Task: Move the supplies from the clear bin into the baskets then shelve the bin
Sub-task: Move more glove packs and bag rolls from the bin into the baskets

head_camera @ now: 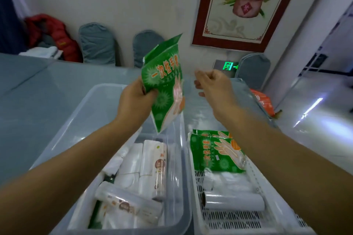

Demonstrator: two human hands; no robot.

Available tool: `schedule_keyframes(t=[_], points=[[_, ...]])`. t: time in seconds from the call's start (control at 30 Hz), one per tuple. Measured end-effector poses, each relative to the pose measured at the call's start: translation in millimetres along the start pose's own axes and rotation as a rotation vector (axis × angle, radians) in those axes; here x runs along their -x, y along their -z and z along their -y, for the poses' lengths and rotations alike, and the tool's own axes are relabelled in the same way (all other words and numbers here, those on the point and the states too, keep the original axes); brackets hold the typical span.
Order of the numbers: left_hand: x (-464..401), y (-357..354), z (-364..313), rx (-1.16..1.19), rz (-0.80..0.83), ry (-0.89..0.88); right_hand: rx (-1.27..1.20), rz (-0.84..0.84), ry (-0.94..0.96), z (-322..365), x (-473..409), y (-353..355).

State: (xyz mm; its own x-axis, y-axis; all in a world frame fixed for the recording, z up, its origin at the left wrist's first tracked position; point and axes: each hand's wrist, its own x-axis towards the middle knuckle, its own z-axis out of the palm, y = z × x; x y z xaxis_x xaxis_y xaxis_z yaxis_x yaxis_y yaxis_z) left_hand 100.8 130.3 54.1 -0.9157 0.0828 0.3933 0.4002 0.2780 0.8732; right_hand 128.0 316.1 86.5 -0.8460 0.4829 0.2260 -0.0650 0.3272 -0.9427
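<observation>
My left hand (pixel 133 99) grips a green glove packet (pixel 164 82) and holds it upright above the far part of the clear bin (pixel 63 137). Inside the bin lie white plastic rolls (pixel 154 170) and white bags. To the right of the packet my right hand (pixel 212 84) hovers with loosely curled fingers and holds nothing. Under it stands a white slotted basket (pixel 238 217) containing green glove packets (pixel 215 150), a white roll (pixel 233 201) and white bags.
The bin and basket sit side by side on a grey-blue table (pixel 38 97). An orange packet (pixel 262 101) lies at the table's right edge. Grey-covered chairs (pixel 97 44) line the wall behind, with red clothing (pixel 51 32) on one at the left.
</observation>
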Motion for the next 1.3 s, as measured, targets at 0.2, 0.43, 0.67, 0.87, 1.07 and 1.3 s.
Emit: schedule_keyframes(t=[0.2, 0.43, 0.67, 0.87, 1.07, 1.3], points=[[3.4, -58.8, -40.4, 0.29, 0.08, 0.099, 0.035, 0.144, -0.003, -44.8, -11.4, 51.2], [13.1, -159.8, -51.4, 0.211, 0.222, 0.29, 0.04, 0.171, -0.125, -112.9, -48.9, 152.1], [46.6, -228.9, -23.1, 0.037, 0.021, 0.566, 0.216, 0.207, -0.096, -199.4, -64.4, 215.8], [111.8, -273.0, 12.8, -0.433, 0.621, 0.357, 0.232, 0.306, -0.063, -239.3, -70.5, 210.0], [152.6, -304.2, 72.5, -0.956, 0.914, 0.111, 0.249, 0.399, 0.009, -251.6, -67.3, 195.8], [171.0, -317.6, 101.5, -1.057, 0.849, 0.13, 0.241, 0.445, -0.005, -263.3, -66.3, 193.6]])
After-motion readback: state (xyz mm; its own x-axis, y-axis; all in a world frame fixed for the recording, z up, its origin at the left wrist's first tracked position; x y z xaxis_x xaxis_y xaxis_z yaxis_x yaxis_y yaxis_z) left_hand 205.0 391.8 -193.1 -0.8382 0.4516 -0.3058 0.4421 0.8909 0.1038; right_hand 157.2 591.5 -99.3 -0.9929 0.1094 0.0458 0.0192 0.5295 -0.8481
